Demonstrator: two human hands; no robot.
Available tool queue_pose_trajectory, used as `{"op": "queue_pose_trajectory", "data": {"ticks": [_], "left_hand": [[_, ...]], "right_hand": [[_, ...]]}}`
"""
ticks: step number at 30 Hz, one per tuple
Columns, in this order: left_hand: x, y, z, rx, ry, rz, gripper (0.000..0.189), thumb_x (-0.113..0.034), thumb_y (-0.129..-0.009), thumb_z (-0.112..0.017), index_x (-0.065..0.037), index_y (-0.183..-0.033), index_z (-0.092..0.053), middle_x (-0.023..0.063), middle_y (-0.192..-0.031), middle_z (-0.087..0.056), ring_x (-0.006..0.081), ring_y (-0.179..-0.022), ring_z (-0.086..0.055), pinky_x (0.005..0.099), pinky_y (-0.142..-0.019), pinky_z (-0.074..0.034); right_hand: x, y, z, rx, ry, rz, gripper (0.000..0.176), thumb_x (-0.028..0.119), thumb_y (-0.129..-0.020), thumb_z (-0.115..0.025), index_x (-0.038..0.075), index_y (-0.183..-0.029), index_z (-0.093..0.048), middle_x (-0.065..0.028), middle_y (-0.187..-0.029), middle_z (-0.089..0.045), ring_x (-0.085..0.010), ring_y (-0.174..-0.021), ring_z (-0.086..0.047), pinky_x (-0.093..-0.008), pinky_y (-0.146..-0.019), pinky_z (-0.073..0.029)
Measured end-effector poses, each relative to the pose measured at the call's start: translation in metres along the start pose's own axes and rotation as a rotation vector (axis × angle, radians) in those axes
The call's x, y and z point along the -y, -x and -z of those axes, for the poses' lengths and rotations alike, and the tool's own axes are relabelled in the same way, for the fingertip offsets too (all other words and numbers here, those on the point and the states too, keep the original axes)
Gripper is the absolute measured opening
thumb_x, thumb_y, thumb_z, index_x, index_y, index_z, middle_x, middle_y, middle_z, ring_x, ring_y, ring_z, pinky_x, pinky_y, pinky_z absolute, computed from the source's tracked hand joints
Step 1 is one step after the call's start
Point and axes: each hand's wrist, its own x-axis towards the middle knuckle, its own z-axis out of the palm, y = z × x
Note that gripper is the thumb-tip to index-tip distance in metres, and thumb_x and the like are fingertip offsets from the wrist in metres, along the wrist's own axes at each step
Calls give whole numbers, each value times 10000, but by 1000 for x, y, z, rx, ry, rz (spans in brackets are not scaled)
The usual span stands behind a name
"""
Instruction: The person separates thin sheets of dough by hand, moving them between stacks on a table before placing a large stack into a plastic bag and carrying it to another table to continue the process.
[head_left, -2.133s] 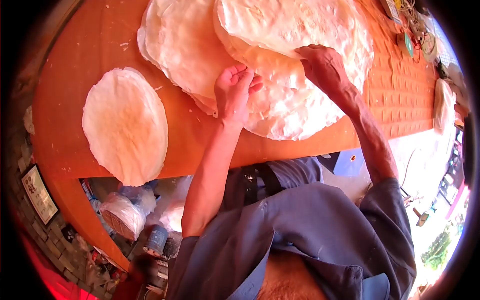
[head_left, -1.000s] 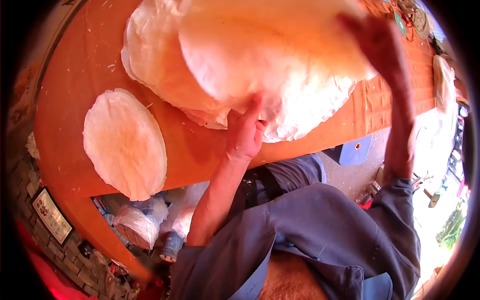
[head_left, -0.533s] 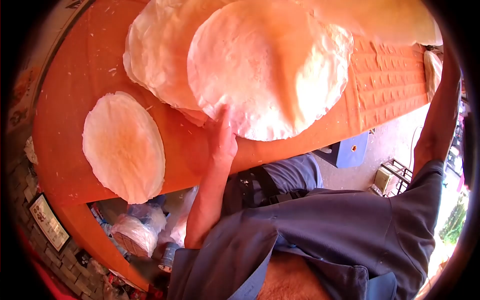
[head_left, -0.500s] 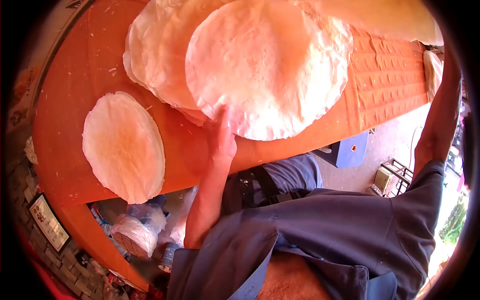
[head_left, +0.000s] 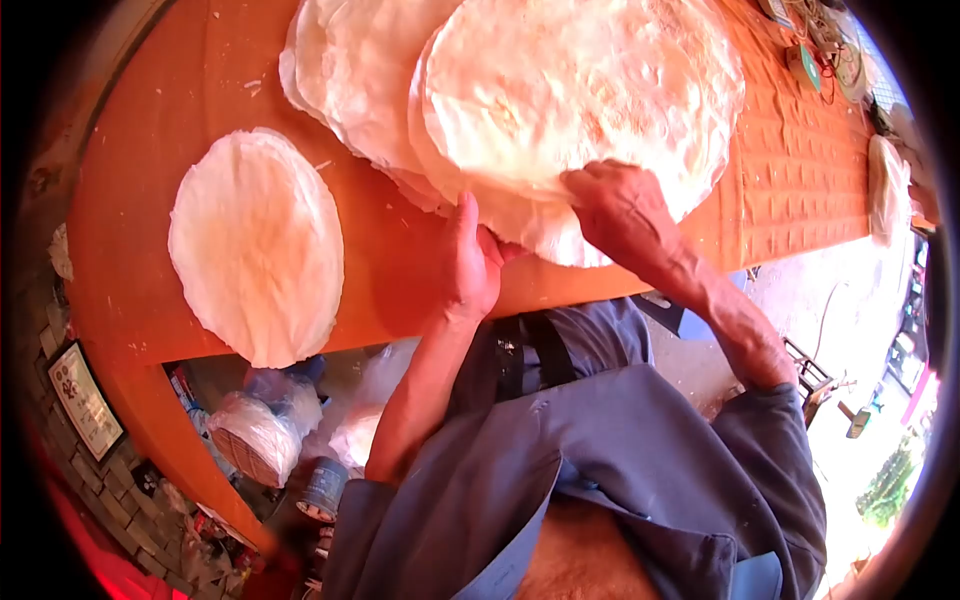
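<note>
at the near rim of the sheet stack (head_left: 350,60) on the orange worktop (head_left: 390,275), the left hand (head_left: 470,258) lies flat, fingers together, against its edge, while the right hand (head_left: 620,205) just beside it curls onto the top sheet (head_left: 580,80), pinch unclear.

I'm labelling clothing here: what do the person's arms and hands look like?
The left hand and right hand are ungloved, with no rings or watch visible. Forearms are uncovered; loose blue-grey short sleeves end around the elbows.
</note>
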Motion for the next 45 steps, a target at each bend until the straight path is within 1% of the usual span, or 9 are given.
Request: {"op": "queue_pose_trajectory", "data": {"ticks": [14, 17, 22, 25, 28, 32, 37, 39, 45], "left_hand": [[-8, 3, -2, 4, 32, -41, 342, -324, -954, -589, -52, -1160, -561, 63, -1000, -653, 159, -823, -664, 279, -613, -562], [-7, -2, 10, -141, -124, -18, 320, -268, -957, -583, -33, -1173, -550, 77, -1026, -647, 169, -837, -663, 301, -633, -575], [-8, -8, 7, -35, 88, -51, 328, -291, -973, -536, -43, -1187, -548, 98, -1049, -650, 226, -947, -655, 411, -794, -571], [-28, -7, 12, -82, -90, -178, 447, -351, -979, -535, 0, -1250, -483, 161, -1093, -602, 247, -937, -646, 391, -822, -559], [-45, -11, 44, -222, -187, -214, 425, -289, -986, -523, 24, -1268, -467, 167, -1111, -580, 257, -977, -632, 360, -848, -540], [-64, -10, 44, -308, -189, -197, 318, -215, -979, -527, 25, -1186, -511, 135, -1050, -595, 215, -917, -633, 342, -816, -539], [-65, -21, 42, -289, -226, -223, 257, -197, -939, -603, 6, -1085, -544, 93, -944, -622, 174, -784, -637, 299, -699, -538], [-64, -27, 43, -347, -282, -274, 235, -181, -918, -633, -1, -1046, -555, 77, -897, -626, 162, -700, -634, 276, -623, -527], [-72, -35, 33, -369, -254, -165, 138, -144, -915, -575, -20, -966, -540, 87, -824, -608, 174, -541, -622, 243, -415, -413]], "right_hand": [[46, -6, -20, -13, 49, 98, 179, 160, -763, -672, 69, -910, -625, -67, -784, -578, -273, -779, -598, -380, -636, -491], [63, -1, -21, -8, -217, 103, 356, 141, -738, -682, 8, -1059, -602, -156, -1010, -622, -360, -989, -595, -424, -815, -502], [22, 2, -28, -149, 60, 95, 130, 103, -729, -612, 71, -847, -569, -115, -811, -605, -340, -751, -605, -426, -623, -482], [-13, -36, 41, -8, 264, 22, 63, 76, -742, -590, 132, -767, -578, -91, -649, -604, -328, -571, -593, -430, -512, -469], [4, -70, 142, -489, 392, -149, 63, 64, -779, -588, 85, -834, -610, -141, -720, -643, -287, -634, -640, -419, -520, -449], [25, -83, 144, -414, 415, 168, 245, 3, -826, -521, 94, -999, -668, -151, -832, -679, -263, -669, -661, -362, -574, -503], [-6, -102, -5, 79, 273, 63, 92, -12, -751, -546, 44, -794, -605, -123, -759, -632, -281, -746, -639, -365, -613, -509], [-13, -95, -24, -171, 139, 213, 91, -5, -750, -545, 44, -763, -621, -130, -743, -638, -311, -723, -635, -399, -601, -506], [12, -109, -14, -59, 86, 121, 105, 7, -745, -541, 41, -794, -627, -140, -756, -649, -309, -748, -644, -430, -638, -516]]}}
